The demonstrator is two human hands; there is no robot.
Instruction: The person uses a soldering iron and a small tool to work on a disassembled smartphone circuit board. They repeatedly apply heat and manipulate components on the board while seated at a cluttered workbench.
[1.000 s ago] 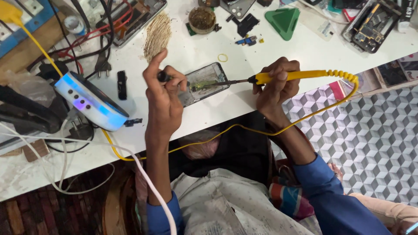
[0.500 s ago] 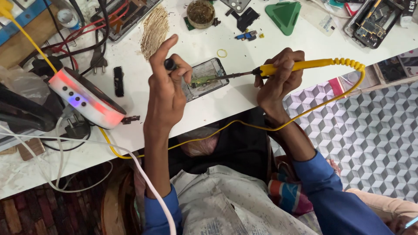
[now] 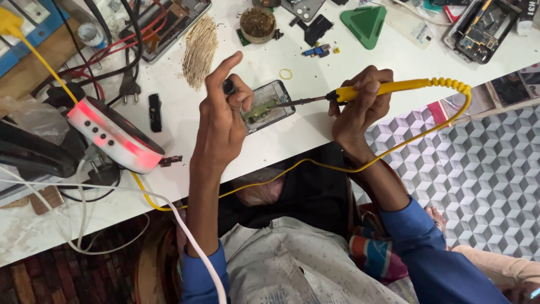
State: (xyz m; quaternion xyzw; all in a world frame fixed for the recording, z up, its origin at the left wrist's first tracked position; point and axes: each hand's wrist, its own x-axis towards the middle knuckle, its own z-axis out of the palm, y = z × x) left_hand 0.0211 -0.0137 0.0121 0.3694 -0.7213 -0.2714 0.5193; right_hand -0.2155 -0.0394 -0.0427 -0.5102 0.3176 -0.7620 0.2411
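Opened phone (image 3: pixel 269 107) flat on white worktop (image 3: pixel 315 126), back removed, board exposed, just beyond left fingers. Left hand (image 3: pixel 225 121) raised over phone's near edge, index finger extended upward, thumb and remaining fingers pinched around a small dark object (image 3: pixel 229 86); kind not discernible. Right hand (image 3: pixel 360 107) wrapped around yellow soldering iron (image 3: pixel 388 88), fingers pressed together on handle in a pen-like grip, dark tip (image 3: pixel 284 103) touching or nearly touching board between the two hands. Coiled yellow cord (image 3: pixel 450 85) trailing from handle's rear, looping below worktop edge. Beyond fingers: small yellow ring (image 3: pixel 286 74), round tin of brownish residue (image 3: pixel 257 23), green triangular pick (image 3: pixel 364 23), bundle of pale fibres (image 3: pixel 199 49). Left of left fingers: black plug (image 3: pixel 130 87), red-lit oval device (image 3: pixel 115 137).

Likely hazards: left fingers close to hot tip, so a slip could burn skin; phone apparently unclamped, liable to shift under tip pressure, bridging neighbouring pads; prolonged contact could lift a pad or scorch board; taut cord could drag handle off aim
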